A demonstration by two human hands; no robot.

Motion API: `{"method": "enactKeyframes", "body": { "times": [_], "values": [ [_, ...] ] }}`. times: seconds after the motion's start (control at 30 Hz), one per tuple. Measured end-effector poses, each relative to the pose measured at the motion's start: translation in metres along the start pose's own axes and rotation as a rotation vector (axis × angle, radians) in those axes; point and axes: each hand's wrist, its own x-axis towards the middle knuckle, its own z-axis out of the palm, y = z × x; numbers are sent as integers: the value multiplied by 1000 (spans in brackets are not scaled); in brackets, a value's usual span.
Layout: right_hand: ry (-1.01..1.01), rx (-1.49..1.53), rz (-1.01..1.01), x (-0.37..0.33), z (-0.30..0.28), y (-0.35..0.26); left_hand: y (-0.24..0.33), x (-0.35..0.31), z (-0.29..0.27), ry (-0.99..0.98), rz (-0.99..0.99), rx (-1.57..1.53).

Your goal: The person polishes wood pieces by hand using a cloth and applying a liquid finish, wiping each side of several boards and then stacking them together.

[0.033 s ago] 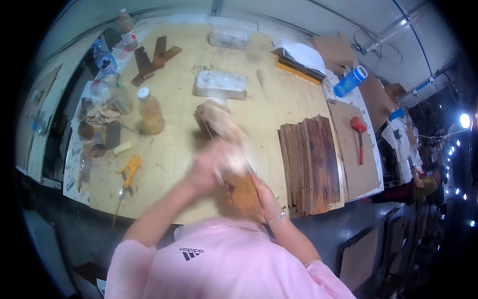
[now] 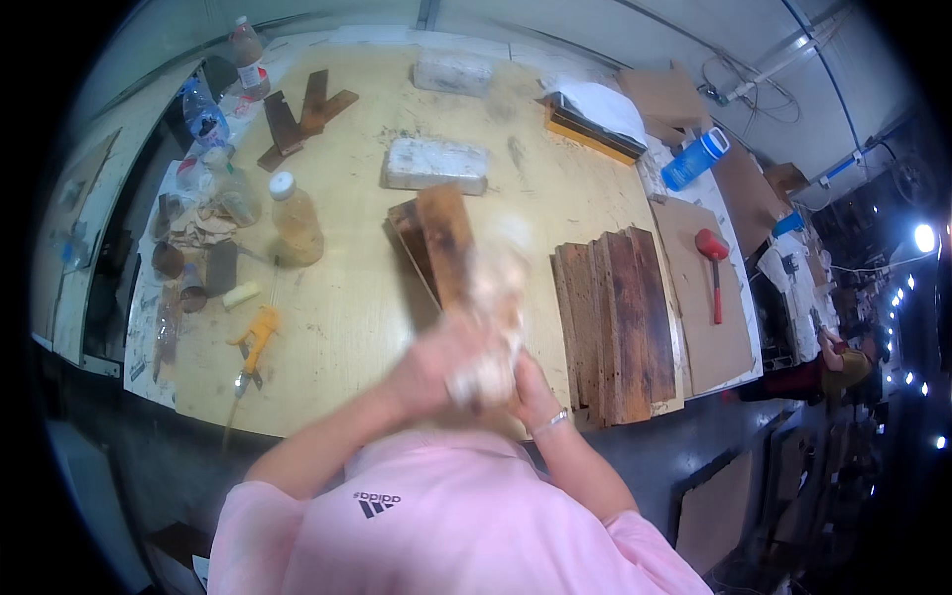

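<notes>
My left hand (image 2: 443, 365), smeared by motion, is closed on a whitish rag (image 2: 496, 283) that lies bunched and blurred over a brown wooden board (image 2: 446, 233). The board's far end sticks out beyond the rag, tilted slightly to the left. A second, darker board (image 2: 405, 220) lies partly under it on the table. My right hand (image 2: 536, 394) is closed at the near right side of the held board; the rag hides some of its fingers and the board's near end.
A stack of brown boards (image 2: 620, 327) lies to the right, beside a red mallet (image 2: 714, 268). White-wrapped blocks (image 2: 436, 166) stand ahead. At left are a capped bottle of yellowish liquid (image 2: 296, 223), a yellow glue gun (image 2: 260, 332) and loose dark boards (image 2: 302, 119). A blue bottle (image 2: 696, 159) sits far right.
The rag and my left hand have shifted to the right, and the rag has swung off the board's far end, which now shows. My right hand stays in nearly the same place.
</notes>
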Motion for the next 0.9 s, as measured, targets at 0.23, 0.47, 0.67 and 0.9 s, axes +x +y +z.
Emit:
{"method": "enactKeyframes", "body": {
  "times": [0.23,0.47,0.67,0.9],
  "values": [
    [-70,-106,-142,12,35,-49,12,-22,-50,259,-908,-623],
    [-85,53,-22,9,45,-4,-21,3,-22,-17,-49,147],
    [-60,39,219,-25,48,-5,-128,-29,-77,271,-534,345],
    [19,-208,200,-43,49,-18,-43,-5,-71,478,-834,-819]
  ]
}}
